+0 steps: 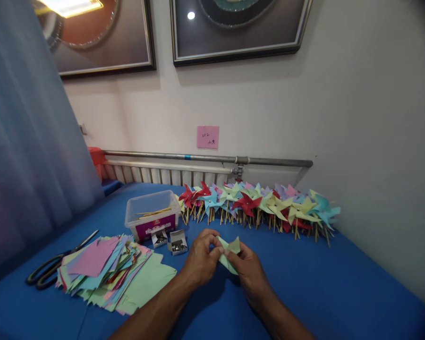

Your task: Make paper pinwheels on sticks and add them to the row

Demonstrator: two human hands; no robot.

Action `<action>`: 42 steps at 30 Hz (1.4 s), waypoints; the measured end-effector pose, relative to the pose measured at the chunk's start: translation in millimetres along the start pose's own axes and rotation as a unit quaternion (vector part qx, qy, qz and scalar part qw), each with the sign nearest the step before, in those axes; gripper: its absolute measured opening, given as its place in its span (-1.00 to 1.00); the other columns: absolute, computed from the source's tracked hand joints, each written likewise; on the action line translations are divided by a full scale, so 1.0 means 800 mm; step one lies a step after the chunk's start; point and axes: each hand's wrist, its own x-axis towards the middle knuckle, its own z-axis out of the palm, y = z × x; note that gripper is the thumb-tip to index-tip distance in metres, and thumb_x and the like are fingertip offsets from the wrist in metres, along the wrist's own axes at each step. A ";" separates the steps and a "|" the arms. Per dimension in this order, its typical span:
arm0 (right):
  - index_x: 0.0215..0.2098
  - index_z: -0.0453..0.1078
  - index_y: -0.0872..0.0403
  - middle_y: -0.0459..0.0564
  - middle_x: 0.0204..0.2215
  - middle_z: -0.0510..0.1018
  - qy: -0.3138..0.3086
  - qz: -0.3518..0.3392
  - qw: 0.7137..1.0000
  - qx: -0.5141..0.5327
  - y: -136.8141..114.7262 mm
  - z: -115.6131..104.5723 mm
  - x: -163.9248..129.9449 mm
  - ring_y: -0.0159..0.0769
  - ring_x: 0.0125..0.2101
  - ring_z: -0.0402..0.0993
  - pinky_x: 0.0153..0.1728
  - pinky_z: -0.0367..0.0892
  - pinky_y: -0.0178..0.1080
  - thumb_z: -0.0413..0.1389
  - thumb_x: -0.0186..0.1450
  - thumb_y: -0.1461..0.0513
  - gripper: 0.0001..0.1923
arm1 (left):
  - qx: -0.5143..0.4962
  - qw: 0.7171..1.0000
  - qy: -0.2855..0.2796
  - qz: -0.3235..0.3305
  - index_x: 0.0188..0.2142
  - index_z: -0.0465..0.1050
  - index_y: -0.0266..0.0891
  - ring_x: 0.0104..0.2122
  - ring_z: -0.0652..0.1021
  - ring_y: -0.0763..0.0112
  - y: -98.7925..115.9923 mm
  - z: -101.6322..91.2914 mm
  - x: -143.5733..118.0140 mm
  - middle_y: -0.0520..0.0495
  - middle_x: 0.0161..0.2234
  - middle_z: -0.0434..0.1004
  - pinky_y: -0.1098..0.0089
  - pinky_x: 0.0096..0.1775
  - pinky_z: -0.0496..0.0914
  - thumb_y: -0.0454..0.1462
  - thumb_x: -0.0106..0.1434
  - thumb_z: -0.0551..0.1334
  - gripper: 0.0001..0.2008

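Left hand [202,259] and right hand [248,270] pinch one pale green paper [228,266], corner bent up. Pinwheels [247,203] crowd beyond; paper pile [109,269] lies left, beside scissors [64,254].

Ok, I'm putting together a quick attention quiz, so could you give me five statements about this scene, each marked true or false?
1. The left hand and right hand hold pale green paper between their fingers. True.
2. The scissors lie to the right of the paper stack. False: the scissors lie to its left.
3. Thin sticks lie in the plastic box. True.
4. Every pinwheel is red. False: the pinwheels also include yellow, blue and pale green ones.
5. A pink note is on the wall above the metal pipe. True.
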 end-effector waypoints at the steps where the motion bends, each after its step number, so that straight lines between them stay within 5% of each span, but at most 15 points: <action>1: -0.32 0.49 0.08 -0.14 -0.53 0.49 -0.003 -0.001 1.000 -0.002 0.001 -0.001 0.000 -0.38 -0.53 0.31 -0.49 0.21 -0.34 0.42 0.02 -0.02 -0.56 | -0.007 1.000 0.000 -0.001 -0.45 0.40 -0.22 -0.01 0.52 0.26 0.000 0.000 0.000 -0.13 -0.01 0.50 0.22 0.09 0.31 -0.37 0.19 0.20 -0.91; 12: -0.44 0.42 0.06 -0.18 -0.59 0.41 -0.006 -0.001 0.999 -0.039 0.002 -0.005 0.003 -0.42 -0.58 0.25 -0.53 0.15 -0.33 0.42 -0.04 -0.10 -0.51 | -0.034 0.999 -0.012 -0.007 -0.47 0.40 -0.22 -0.08 0.52 0.28 0.000 -0.002 0.001 -0.10 -0.11 0.50 0.25 0.06 0.32 -0.36 0.16 0.21 -0.92; 24: -0.24 0.53 0.10 -0.08 -0.47 0.58 -0.017 0.009 1.000 0.015 0.000 0.000 0.002 -0.35 -0.50 0.41 -0.46 0.27 -0.33 0.45 0.00 0.02 -0.54 | -0.030 0.999 0.026 -0.012 -0.47 0.44 -0.21 -0.10 0.53 0.29 -0.004 0.002 0.002 -0.09 -0.14 0.53 0.28 0.01 0.33 -0.37 0.15 0.21 -0.91; 27: -0.25 0.53 0.08 -0.08 -0.47 0.62 0.001 0.010 0.999 0.041 -0.008 0.003 0.000 -0.32 -0.49 0.46 -0.42 0.33 -0.31 0.47 -0.02 0.07 -0.56 | -0.050 0.995 0.081 -0.006 -0.39 0.50 -0.20 -0.05 0.51 0.25 -0.005 0.000 0.005 -0.12 -0.04 0.53 0.27 0.00 0.33 -0.35 0.14 0.24 -0.94; 30: -0.19 0.54 0.07 -0.05 -0.41 0.66 -0.002 0.008 0.998 0.067 -0.018 0.005 -0.004 -0.26 -0.46 0.53 -0.35 0.40 -0.24 0.44 0.04 0.08 -0.58 | -0.086 0.981 0.153 -0.087 -0.32 0.52 -0.22 -0.18 0.52 0.25 -0.007 -0.004 0.010 -0.13 -0.17 0.56 0.29 -0.12 0.34 -0.25 0.12 0.30 -0.88; 34: -0.19 0.53 0.06 -0.04 -0.41 0.67 -0.014 0.008 0.997 0.073 -0.024 0.007 -0.009 -0.19 -0.40 0.58 -0.34 0.43 -0.22 0.45 0.03 0.09 -0.58 | -0.253 0.938 0.048 -0.232 -0.43 0.46 -0.27 -0.47 0.44 0.38 -0.006 -0.004 0.010 -0.03 -0.51 0.46 0.37 -0.36 0.27 -0.03 0.05 0.38 -0.67; 37: -0.19 0.54 0.06 -0.03 -0.42 0.67 -0.030 0.016 0.997 0.070 -0.023 0.009 -0.010 -0.16 -0.37 0.59 -0.34 0.43 -0.22 0.45 0.02 0.09 -0.56 | -0.367 0.895 -0.037 -0.251 -0.51 0.40 -0.27 -0.56 0.37 0.48 -0.004 -0.001 0.006 0.04 -0.59 0.36 0.42 -0.42 0.22 0.02 -0.04 0.44 -0.58; 42: -0.21 0.54 0.08 -0.03 -0.40 0.67 -0.020 0.014 0.999 0.044 -0.016 0.005 -0.006 -0.22 -0.40 0.56 -0.36 0.39 -0.26 0.45 0.00 0.08 -0.56 | -0.384 0.891 -0.039 -0.240 -0.52 0.43 -0.29 -0.59 0.36 0.54 -0.011 0.000 0.006 0.06 -0.61 0.39 0.45 -0.43 0.23 -0.14 -0.18 0.54 -0.61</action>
